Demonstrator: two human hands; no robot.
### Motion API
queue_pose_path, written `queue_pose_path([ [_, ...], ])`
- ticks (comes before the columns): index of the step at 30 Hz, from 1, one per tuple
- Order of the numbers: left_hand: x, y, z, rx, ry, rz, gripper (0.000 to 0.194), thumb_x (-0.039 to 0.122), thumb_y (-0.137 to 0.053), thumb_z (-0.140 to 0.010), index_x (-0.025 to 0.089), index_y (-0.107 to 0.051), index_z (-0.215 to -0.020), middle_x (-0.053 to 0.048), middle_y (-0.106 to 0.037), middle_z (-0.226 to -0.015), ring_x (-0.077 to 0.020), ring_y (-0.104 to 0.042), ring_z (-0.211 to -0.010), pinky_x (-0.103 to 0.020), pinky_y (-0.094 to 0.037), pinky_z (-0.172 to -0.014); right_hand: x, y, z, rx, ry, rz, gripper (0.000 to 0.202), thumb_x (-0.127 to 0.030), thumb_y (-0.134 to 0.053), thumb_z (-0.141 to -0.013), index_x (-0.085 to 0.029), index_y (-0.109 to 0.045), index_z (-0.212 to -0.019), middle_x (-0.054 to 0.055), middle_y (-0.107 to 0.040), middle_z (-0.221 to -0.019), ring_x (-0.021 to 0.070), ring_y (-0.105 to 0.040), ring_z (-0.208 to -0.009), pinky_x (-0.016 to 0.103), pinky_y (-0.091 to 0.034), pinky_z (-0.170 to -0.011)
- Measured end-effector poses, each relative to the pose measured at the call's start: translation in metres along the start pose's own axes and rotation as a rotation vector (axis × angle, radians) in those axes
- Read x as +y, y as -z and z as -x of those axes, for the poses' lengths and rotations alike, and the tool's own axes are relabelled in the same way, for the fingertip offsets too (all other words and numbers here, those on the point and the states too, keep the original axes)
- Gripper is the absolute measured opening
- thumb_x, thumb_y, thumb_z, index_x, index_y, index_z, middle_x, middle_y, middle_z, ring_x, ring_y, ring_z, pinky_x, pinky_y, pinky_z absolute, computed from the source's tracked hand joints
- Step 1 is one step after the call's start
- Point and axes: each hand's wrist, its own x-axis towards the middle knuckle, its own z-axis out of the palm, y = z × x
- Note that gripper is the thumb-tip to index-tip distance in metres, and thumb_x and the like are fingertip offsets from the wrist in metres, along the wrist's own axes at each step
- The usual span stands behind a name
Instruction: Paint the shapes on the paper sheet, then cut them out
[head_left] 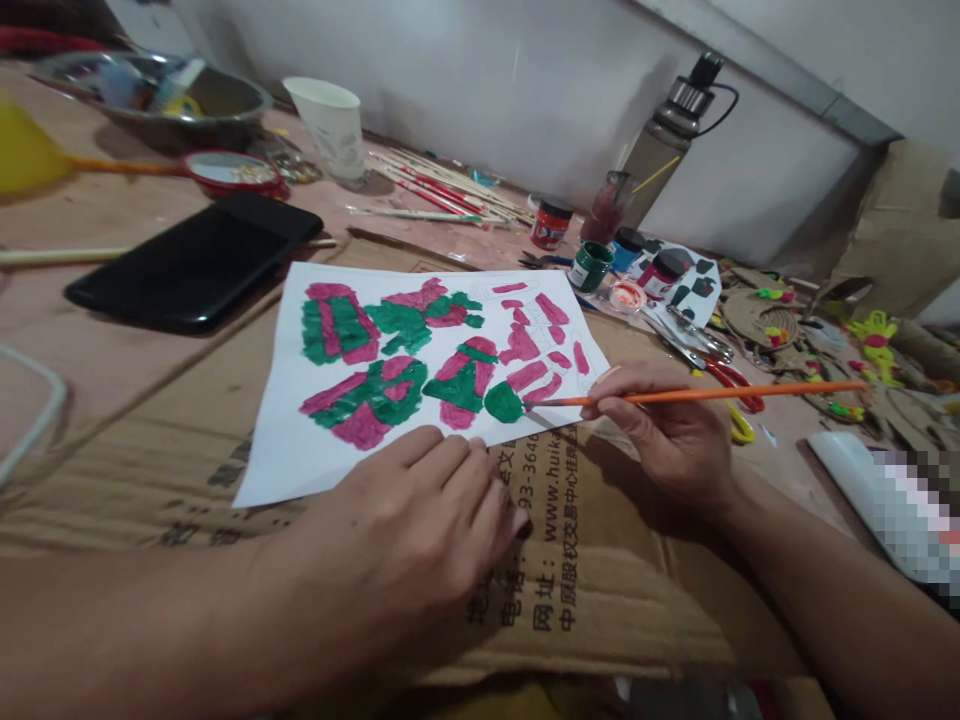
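Note:
A white sheet of paper (405,440) bears shapes painted in green and magenta, with some pencil outlines at its right. It lies on a flattened cardboard piece (600,590). My right hand (667,430) pinches an orange-handled paintbrush (742,392), whose tip meets the paper beside a round green patch. Curled at the sheet's lower edge is my left hand (427,510), closed, its fingertips hidden beneath it.
Behind the sheet stand an open green paint jar (592,266), a red jar (551,222) and a tall bottle (660,140). At left lie a black phone (199,260), a paper cup (330,130) and a metal bowl (217,105). Pliers (731,385) lie at right.

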Motion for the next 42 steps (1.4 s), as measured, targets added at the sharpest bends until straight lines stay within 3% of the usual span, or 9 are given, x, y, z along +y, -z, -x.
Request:
queue_pose_path([
  [4, 0.0, 0.0, -0.002, 0.008, 0.02, 0.01, 0.027, 0.025, -0.061, -0.11, 0.018, -0.072, -0.087, -0.008, -0.069, -0.084, -0.0212, -0.06, -0.074, -0.038, -0.054, -0.076, 0.001, -0.006, 0.0, 0.082, 0.042, 0.014, 0.009, -0.03, -0.076, -0.107, -0.027, -0.081, -0.1, 0.002, -0.083, -0.091, 0.0191, -0.078, -0.082, 0.031, -0.064, -0.079],
  [8, 0.0, 0.006, -0.009, -0.051, -0.022, -0.027, 0.03, 0.024, -0.06, -0.11, 0.019, -0.069, -0.081, -0.007, -0.067, -0.08, -0.0209, -0.058, -0.07, -0.037, -0.051, -0.07, 0.004, -0.01, -0.004, -0.017, 0.081, 0.06, 0.02, -0.034, -0.069, -0.111, -0.025, -0.081, -0.098, 0.003, -0.083, -0.089, 0.0197, -0.077, -0.079, 0.032, -0.063, -0.075],
  [17, -0.003, 0.015, -0.017, -0.076, -0.064, -0.089, 0.036, 0.023, -0.057, -0.111, 0.019, -0.069, -0.077, -0.006, -0.064, -0.071, -0.0227, -0.057, -0.065, -0.038, -0.045, -0.06, 0.004, -0.007, -0.009, -0.155, 0.085, 0.036, 0.017, -0.032, -0.067, -0.111, -0.025, -0.082, -0.106, 0.004, -0.081, -0.092, 0.0196, -0.073, -0.079, 0.031, -0.06, -0.076],
  [25, -0.001, 0.017, -0.015, -0.088, -0.065, -0.075, 0.035, 0.022, -0.056, -0.111, 0.019, -0.069, -0.079, -0.006, -0.064, -0.073, -0.0232, -0.057, -0.067, -0.04, -0.044, -0.062, 0.006, -0.008, -0.005, -0.076, 0.107, 0.058, 0.012, -0.03, -0.072, -0.108, -0.028, -0.083, -0.104, 0.004, -0.082, -0.093, 0.021, -0.075, -0.082, 0.033, -0.06, -0.077],
  [33, -0.002, 0.017, -0.016, -0.094, -0.063, -0.078, 0.035, 0.024, -0.058, -0.111, 0.019, -0.069, -0.079, -0.006, -0.063, -0.074, -0.023, -0.055, -0.07, -0.039, -0.043, -0.065, 0.0, -0.005, -0.008, -0.181, 0.06, 0.074, 0.016, -0.032, -0.068, -0.109, -0.025, -0.08, -0.101, 0.004, -0.079, -0.087, 0.0204, -0.071, -0.075, 0.032, -0.061, -0.074],
  [42, -0.002, 0.016, -0.016, -0.086, -0.067, -0.081, 0.035, 0.022, -0.057, -0.11, 0.018, -0.071, -0.079, -0.007, -0.064, -0.073, -0.024, -0.056, -0.067, -0.04, -0.042, -0.062, 0.004, -0.009, -0.006, -0.088, 0.114, 0.106, 0.018, -0.035, -0.068, -0.11, -0.028, -0.082, -0.101, 0.005, -0.082, -0.091, 0.0214, -0.075, -0.081, 0.033, -0.061, -0.075],
])
